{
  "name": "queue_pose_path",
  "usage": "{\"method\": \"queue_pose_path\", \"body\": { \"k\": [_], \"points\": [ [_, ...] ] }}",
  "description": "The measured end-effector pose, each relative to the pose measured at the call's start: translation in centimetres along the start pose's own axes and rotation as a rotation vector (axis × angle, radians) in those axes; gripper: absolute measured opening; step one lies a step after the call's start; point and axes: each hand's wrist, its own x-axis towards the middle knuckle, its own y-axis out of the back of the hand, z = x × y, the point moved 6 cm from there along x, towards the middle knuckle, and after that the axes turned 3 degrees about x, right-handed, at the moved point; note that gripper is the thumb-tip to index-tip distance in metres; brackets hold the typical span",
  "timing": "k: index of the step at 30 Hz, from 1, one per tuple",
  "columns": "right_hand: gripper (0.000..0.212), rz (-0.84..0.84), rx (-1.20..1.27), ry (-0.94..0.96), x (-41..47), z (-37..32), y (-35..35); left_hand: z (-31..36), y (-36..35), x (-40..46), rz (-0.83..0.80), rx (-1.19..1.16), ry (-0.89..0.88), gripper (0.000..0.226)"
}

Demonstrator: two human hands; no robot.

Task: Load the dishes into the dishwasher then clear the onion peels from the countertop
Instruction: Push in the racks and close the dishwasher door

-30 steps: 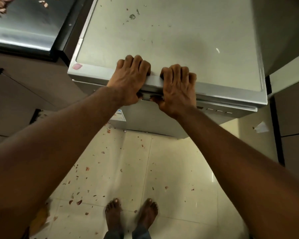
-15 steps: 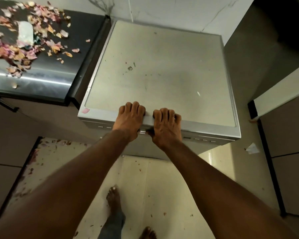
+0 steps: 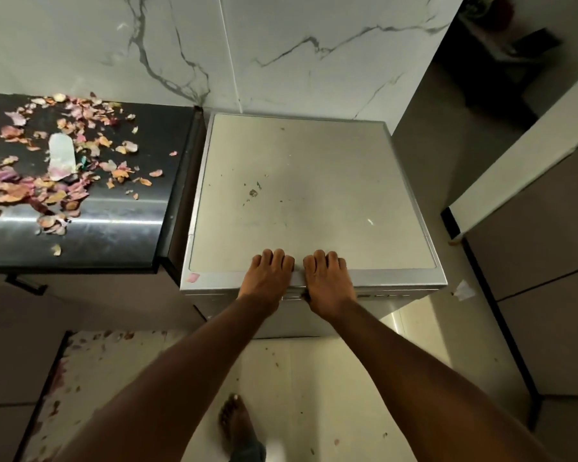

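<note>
A view looking down from head height in a dim kitchen; nearest, at the bottom edge, one bare foot [image 3: 235,418] stands on a pale tiled floor [image 3: 314,388] flecked with small scraps of peel; two bare forearms reach up from the bottom corners and meet at the front of a silver dishwasher [image 3: 314,195]; the left hand [image 3: 267,278] and the right hand [image 3: 327,281] sit side by side, almost touching, each with its fingers curled over the front top edge of the machine and gripping it, knuckles lying on the flat top; the dishwasher door is closed, and a row of small buttons shows on the front strip just to the right of the hands; a small pink sticker [image 3: 193,278] sits at the front left corner of the lid, and a few dark specks mark its pale surface; a crumpled white scrap [image 3: 463,290] lies on the floor to the right of the machine; to the left, just beside the dishwasher, a dark glossy table [image 3: 121,228] carries the onion peels [image 3: 47,181], pink and orange, scattered thickly toward its left side, with a pale oblong object [image 3: 60,156] lying among them; behind everything rises a white marble wall [image 3: 281,55] with grey veins.
</note>
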Motion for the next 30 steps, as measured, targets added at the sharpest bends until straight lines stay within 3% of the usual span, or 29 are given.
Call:
{"method": "queue_pose_path", "body": {
  "k": [6,11,20,25,27,30],
  "points": [
    [0.073,-0.046,-0.016,-0.022,0.2,-0.3,0.3,-0.2,-0.8,0.3,-0.009,-0.014,-0.023,0.068],
    [0.079,-0.068,-0.062,0.088,1.0,-0.2,0.5,-0.1,-1.0,0.6,-0.023,-0.002,-0.030,0.070],
    [0.076,-0.053,-0.001,0.107,1.2,0.4,0.3,0.1,-0.9,0.4,0.014,-0.057,-0.012,0.069],
    [0.071,-0.063,0.034,0.047,1.1,0.4,0.2,-1.8,-0.9,-0.6,0.080,-0.162,-0.163,0.066],
    [0.069,-0.043,0.045,0.035,1.0,0.5,0.1,-3.6,-0.8,-1.5,0.051,-0.130,-0.232,0.081],
    [0.072,-0.026,0.067,0.030,0.8,0.6,-0.1,-8.5,-1.6,-3.0,-0.025,-0.053,-0.079,0.114]
  ]
}}
